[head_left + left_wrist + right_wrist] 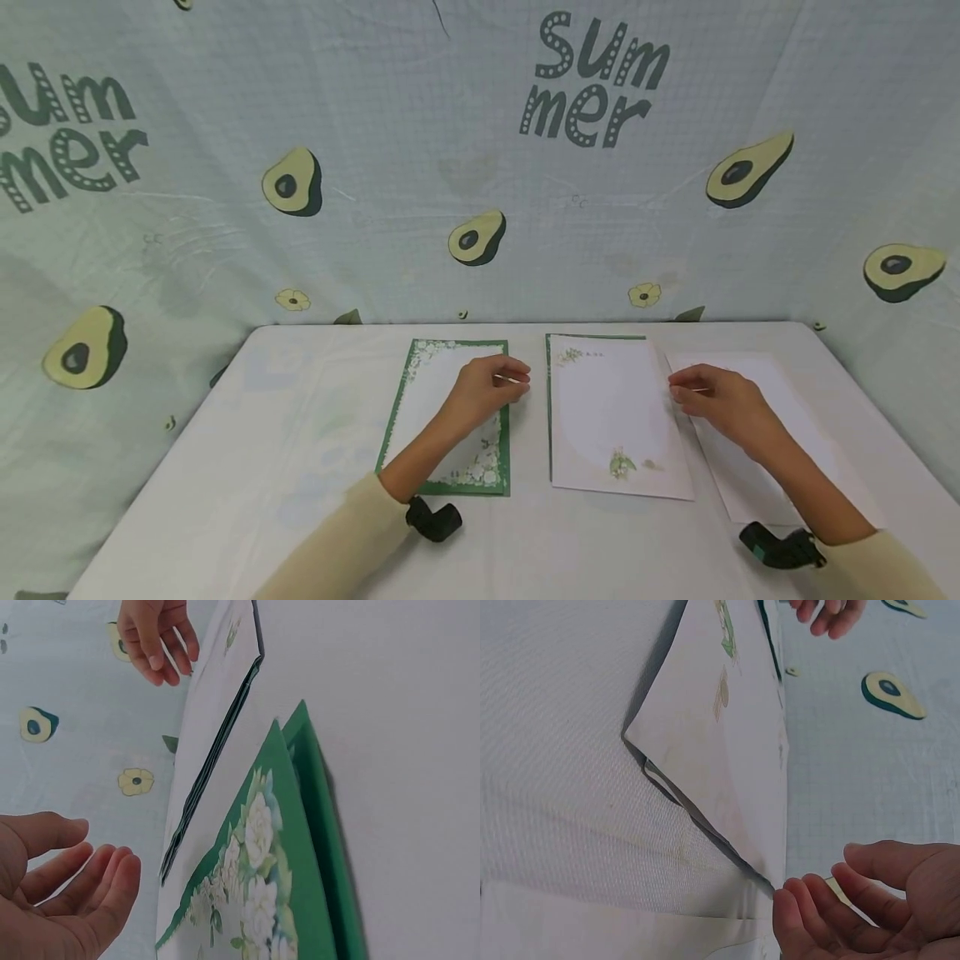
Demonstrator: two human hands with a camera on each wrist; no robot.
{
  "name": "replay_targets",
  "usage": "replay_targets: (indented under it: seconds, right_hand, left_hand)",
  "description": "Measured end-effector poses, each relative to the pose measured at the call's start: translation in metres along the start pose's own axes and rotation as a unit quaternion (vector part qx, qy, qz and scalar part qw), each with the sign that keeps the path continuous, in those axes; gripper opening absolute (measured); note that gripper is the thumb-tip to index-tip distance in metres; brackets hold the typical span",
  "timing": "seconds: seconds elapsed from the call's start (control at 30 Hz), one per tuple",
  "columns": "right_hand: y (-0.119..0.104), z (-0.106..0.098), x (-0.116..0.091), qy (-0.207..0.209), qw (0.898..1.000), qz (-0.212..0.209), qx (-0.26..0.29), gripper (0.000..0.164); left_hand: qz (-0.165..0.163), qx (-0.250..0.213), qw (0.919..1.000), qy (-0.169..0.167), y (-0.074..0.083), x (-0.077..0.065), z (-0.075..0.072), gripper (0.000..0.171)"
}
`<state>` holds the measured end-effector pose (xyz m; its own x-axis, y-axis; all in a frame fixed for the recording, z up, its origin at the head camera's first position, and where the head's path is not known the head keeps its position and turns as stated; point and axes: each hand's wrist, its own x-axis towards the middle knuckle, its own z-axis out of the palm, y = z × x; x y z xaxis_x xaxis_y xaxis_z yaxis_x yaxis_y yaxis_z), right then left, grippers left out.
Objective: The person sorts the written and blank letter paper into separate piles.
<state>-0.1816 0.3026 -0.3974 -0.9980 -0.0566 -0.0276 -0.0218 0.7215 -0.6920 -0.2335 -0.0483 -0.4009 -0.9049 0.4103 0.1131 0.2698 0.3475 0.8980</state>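
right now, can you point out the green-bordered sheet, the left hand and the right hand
green-bordered sheet (427, 392): head view, on its white inner area
left hand (487, 383): head view, on the back of the hand
right hand (722, 402): head view, on the back of the hand

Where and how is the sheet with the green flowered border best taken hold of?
Probably the green-bordered sheet is best pinched at its near right corner, from the near side: in the left wrist view, that corner stands apart from the green layer beneath, leaving a gap along the near edge.
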Motion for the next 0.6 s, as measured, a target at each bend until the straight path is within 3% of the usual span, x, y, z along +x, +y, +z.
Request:
replay_targets:
  seconds: [0.6]
  right_hand:
    - [0.009,0.005,0.009,-0.026,0.999,0.043,0.015,0.043]
  left_hand:
    - [-0.039,0.001,0.9992,-0.007,-0.005,0.025,0.023,0.028]
